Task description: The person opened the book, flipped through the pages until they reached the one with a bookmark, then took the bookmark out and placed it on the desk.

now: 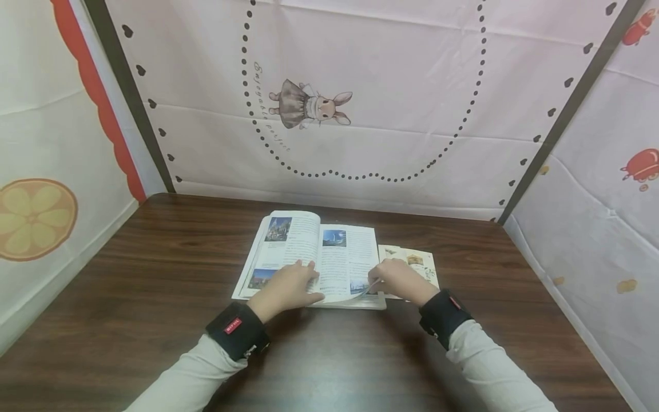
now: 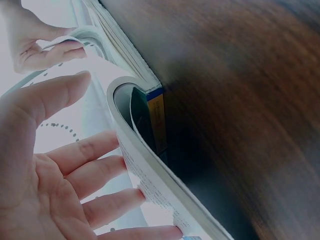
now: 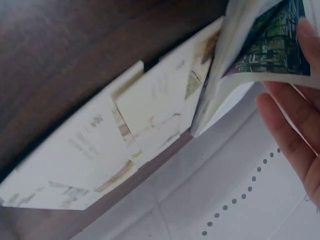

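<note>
An open book point(image 1: 334, 269) with printed text and colour photos lies on the table. Across the lower part of its left page rests my left hand point(image 1: 288, 288), fingers extended; in the left wrist view the fingertips point(image 2: 117, 165) touch the page. At the book's lower right corner, my right hand point(image 1: 399, 278) pinches the edge of a page, which curls upward. The right wrist view shows that lifted page point(image 3: 280, 45) between thumb and fingers. Cream illustrated cards or booklets point(image 1: 424, 262) lie beside the book, partly behind my right hand.
The dark wood-grain table point(image 1: 319, 360) reaches to a printed cloth wall point(image 1: 401, 103) at the back. More cloth panels stand at the left point(image 1: 31, 131) and right point(image 1: 607, 240). Black bands point(image 1: 239, 330) wrap both wrists.
</note>
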The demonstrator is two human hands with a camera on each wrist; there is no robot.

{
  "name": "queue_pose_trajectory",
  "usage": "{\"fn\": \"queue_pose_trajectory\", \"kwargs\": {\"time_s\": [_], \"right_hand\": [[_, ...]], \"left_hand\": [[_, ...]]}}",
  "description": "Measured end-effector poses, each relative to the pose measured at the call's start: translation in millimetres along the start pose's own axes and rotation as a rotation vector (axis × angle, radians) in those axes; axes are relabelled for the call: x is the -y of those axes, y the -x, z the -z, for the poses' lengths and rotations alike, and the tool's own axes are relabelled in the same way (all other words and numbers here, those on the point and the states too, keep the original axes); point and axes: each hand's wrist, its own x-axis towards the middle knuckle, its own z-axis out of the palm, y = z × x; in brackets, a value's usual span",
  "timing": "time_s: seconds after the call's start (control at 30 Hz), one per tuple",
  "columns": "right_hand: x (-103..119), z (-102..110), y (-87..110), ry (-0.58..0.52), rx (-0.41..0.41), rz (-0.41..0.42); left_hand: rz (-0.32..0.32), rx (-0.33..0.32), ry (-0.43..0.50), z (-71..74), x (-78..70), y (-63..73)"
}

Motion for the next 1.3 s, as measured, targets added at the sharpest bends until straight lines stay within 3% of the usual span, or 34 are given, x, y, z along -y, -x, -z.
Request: {"fn": "queue_pose_trajectory", "kwargs": {"time_s": [0.2,0.43,0.53,0.73,0.97,1.3], "right_hand": [[-10.0,7.1,5.0,-0.095,0.030,0.058],[-15.6,13.7,12.4,-0.227,0.191,0.096],[-17.1,13.1,13.5,-0.233,0.219,0.084],[-9.3,-0.7,10.1,-0.139,0.129,0.060],[5.2,-15.3,3.7,0.045,0.092,0.038],[9.1,-16.5,3.3,0.107,0.047,0.035]], "left_hand": [[0.006,0.006,0.014,1.0,-2.6,1.8],[0.011,0.009,0.007,3.2,-3.4,2.0],[0.005,0.007,0.004,3.1,-3.0,1.8],[0.011,0.005,-0.008,1.6,-1.9,2.5],[0.006,-0.007,-0.015,1.4,-3.6,0.7],[0.026,0.006,-0.010,0.5,-4.0,-0.9]]}}
